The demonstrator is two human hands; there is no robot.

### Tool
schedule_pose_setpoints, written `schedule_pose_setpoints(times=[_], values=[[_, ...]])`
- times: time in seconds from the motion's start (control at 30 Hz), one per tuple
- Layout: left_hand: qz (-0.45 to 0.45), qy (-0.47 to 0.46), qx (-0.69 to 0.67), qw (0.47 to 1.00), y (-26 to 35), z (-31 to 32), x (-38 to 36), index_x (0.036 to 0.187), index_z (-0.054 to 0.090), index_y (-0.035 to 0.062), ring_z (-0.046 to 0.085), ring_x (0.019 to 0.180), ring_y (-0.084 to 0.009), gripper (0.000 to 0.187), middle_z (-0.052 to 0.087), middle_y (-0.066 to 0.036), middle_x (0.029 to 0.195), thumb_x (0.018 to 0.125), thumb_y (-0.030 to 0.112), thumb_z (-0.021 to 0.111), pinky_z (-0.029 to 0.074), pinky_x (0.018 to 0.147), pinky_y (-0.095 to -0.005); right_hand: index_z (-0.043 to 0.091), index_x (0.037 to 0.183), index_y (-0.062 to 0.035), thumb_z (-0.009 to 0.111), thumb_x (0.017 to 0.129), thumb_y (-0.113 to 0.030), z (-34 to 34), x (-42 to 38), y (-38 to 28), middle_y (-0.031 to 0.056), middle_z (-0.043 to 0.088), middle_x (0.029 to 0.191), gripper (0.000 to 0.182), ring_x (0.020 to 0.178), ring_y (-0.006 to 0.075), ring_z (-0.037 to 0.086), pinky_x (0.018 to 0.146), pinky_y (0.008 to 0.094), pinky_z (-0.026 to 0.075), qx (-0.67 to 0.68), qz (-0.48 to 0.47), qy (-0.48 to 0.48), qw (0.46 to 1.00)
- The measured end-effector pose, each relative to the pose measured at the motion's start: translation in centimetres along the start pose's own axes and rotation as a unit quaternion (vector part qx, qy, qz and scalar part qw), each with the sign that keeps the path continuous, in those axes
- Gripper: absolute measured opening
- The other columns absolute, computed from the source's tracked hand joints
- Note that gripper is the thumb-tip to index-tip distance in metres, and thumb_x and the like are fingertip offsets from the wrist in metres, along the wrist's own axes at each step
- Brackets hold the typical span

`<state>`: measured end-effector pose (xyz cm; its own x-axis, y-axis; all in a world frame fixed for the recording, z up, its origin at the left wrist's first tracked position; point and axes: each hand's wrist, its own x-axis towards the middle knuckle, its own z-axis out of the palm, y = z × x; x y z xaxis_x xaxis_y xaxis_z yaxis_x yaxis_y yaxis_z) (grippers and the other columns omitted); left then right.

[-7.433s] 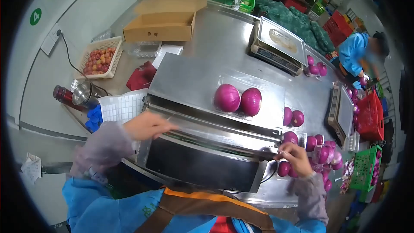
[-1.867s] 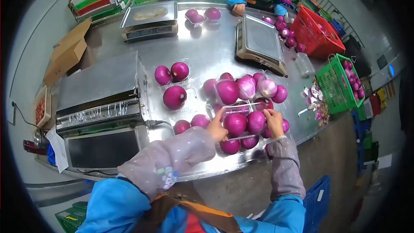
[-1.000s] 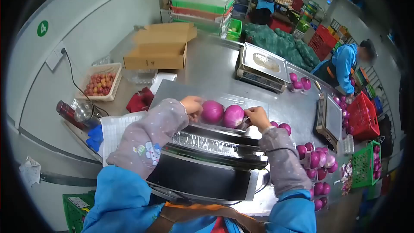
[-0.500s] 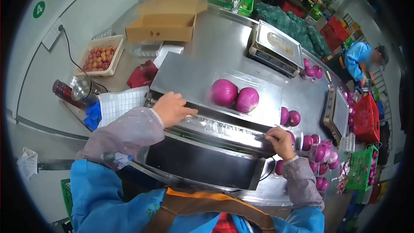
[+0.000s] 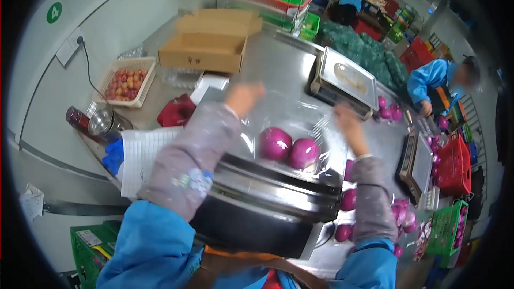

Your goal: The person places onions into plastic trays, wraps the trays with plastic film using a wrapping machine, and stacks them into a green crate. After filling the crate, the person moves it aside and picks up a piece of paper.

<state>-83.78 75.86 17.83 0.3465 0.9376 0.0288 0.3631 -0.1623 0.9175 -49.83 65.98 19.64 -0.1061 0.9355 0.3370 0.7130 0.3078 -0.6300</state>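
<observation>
Clear plastic film [image 5: 289, 112] stretches from the roller of the wrapping machine [image 5: 278, 190] over two purple onions [image 5: 289, 148] on its flat top. My left hand [image 5: 244, 99] is at the film's far left corner, closed on its edge, though motion blurs the fingers. At the far right corner my right hand [image 5: 350, 128] grips the other end of the edge, also blurred. The onions lie side by side under the film, between my forearms and nearer to me than my hands.
An open cardboard box [image 5: 203, 53] and a basket of small red fruit [image 5: 143, 93] stand at the left. Two scales [image 5: 348, 75] [image 5: 416, 163] are on the right side. More onions [image 5: 348, 199] lie right of the machine. A co-worker [image 5: 439, 83] is at the far right.
Both my hands have moved forward, away from my body, drawing the film from the near roller out over the two onions. The co-worker's arm has shifted, and the view has tilted slightly.
</observation>
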Motion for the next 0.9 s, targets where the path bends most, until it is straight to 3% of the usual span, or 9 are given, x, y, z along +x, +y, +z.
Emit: schedule_pose_setpoints(times=[0.03, 0.07, 0.23, 0.3, 0.5, 0.63, 0.73, 0.87, 0.9], values=[[0.043, -0.066, 0.208, 0.975, -0.5, 2.4, -0.7, 0.112, 0.058, 0.0074, 0.051, 0.109, -0.0244, 0.035, 0.058, -0.012, 0.112, 0.088, 0.032, 0.048, 0.037, 0.095, -0.0322, 0.054, 0.111, -0.0021, 0.052, 0.087, -0.027, 3.6, -1.5, 1.2, 0.0142, 0.058, 0.11, 0.035, 0.104, 0.0272, 0.052, 0.089, 0.0326, 0.039, -0.015, 0.107, -0.058, 0.992], [0.029, -0.033, 0.108, 0.993, -1.9, 4.1, -2.6, 0.113, 0.056, 0.0065, 0.049, 0.112, -0.0258, 0.041, 0.056, -0.014, 0.114, 0.089, 0.037, 0.044, 0.036, 0.095, -0.0327, 0.057, 0.107, -0.0033, 0.052, 0.086, -0.03, 5.3, -2.1, 0.5, 0.0163, 0.057, 0.109, 0.035, 0.102, 0.0271, 0.053, 0.088, 0.0322, 0.039, -0.015, 0.02, -0.106, 0.994], [-0.11, -0.182, 0.148, 0.966, 2.0, 3.2, -4.5, 0.114, 0.055, 0.0068, 0.051, 0.107, -0.0296, 0.048, 0.056, -0.017, 0.113, 0.086, 0.046, 0.045, 0.039, 0.091, -0.0328, 0.058, 0.082, -0.0022, 0.051, 0.088, -0.033, 4.8, -3.9, -4.3, 0.0033, 0.053, 0.066, 0.033, 0.058, 0.0126, 0.047, 0.056, 0.0245, 0.039, 0.303, 0.339, -0.127, 0.882], [-0.126, -0.201, 0.158, 0.959, 2.8, 3.1, -4.1, 0.114, 0.054, 0.0031, 0.051, 0.105, -0.0309, 0.058, 0.054, -0.02, 0.114, 0.085, 0.052, 0.043, 0.04, 0.089, -0.0329, 0.059, 0.079, -0.0042, 0.047, 0.088, -0.044, 5.4, -4.0, -3.0, -0.0026, 0.047, 0.062, 0.043, 0.051, 0.0066, 0.035, 0.049, 0.021, 0.029, 0.288, 0.319, -0.116, 0.895], [-0.234, -0.274, 0.005, 0.933, 4.5, 2.4, -5.6, 0.122, 0.045, -0.0051, 0.049, 0.109, -0.028, 0.085, 0.052, -0.024, 0.115, 0.08, 0.069, 0.036, 0.04, 0.09, -0.0349, 0.058, 0.106, 0.0009, 0.029, 0.08, -0.07, 3.0, -4.3, -6.6, 0.0175, 0.055, 0.107, 0.081, 0.099, 0.025, 0.047, 0.091, 0.0355, 0.032, 0.345, 0.465, -0.243, 0.778], [-0.341, -0.396, -0.169, 0.835, 4.1, 1.8, -12.3, 0.122, 0.047, -0.0004, 0.052, 0.104, -0.0239, 0.081, 0.055, -0.017, 0.112, 0.082, 0.068, 0.027, 0.04, 0.089, -0.0368, 0.041, 0.126, -0.0013, 0.034, 0.087, -0.057, 2.1, -10.3, -12.9, 0.0119, 0.051, 0.121, 0.068, 0.109, 0.0213, 0.048, 0.094, 0.0331, 0.035, 0.361, 0.49, -0.29, 0.739], [-0.283, -0.38, 0.006, 0.881, 3.8, 2.5, -19.7, 0.117, 0.051, -0.0016, 0.057, 0.097, -0.0271, 0.077, 0.056, -0.02, 0.11, 0.085, 0.064, 0.026, 0.044, 0.081, -0.0368, 0.032, 0.131, -0.0011, 0.03, 0.091, -0.052, 3.3, -17.1, -15.4, 0.0138, 0.042, 0.128, 0.065, 0.123, 0.0225, 0.035, 0.104, 0.0324, 0.026, 0.429, 0.515, -0.318, 0.671], [-0.274, -0.346, 0.164, 0.882, 1.0, 4.0, -25.0, 0.087, 0.062, -0.0085, 0.062, 0.079, -0.0338, 0.08, 0.062, -0.021, 0.075, 0.085, 0.063, 0.025, 0.045, 0.08, -0.0369, 0.056, 0.054, 0.0036, 0.043, 0.084, -0.056, 7.2, -23.0, -13.5, 0.0132, 0.052, 0.051, 0.068, 0.053, 0.0198, 0.054, 0.052, 0.0373, 0.04, 0.145, 0.414, -0.307, 0.845], [-0.224, -0.281, 0.221, 0.907, 0.0, 4.6, -25.7, 0.08, 0.063, -0.0085, 0.063, 0.072, -0.0321, 0.081, 0.062, -0.019, 0.064, 0.085, 0.063, 0.026, 0.046, 0.078, -0.0364, 0.057, 0.058, 0.0059, 0.043, 0.084, -0.056, 6.9, -21.9, -14.9, 0.0137, 0.051, 0.05, 0.069, 0.051, 0.0198, 0.053, 0.051, 0.0365, 0.041, 0.103, 0.427, -0.284, 0.852]])
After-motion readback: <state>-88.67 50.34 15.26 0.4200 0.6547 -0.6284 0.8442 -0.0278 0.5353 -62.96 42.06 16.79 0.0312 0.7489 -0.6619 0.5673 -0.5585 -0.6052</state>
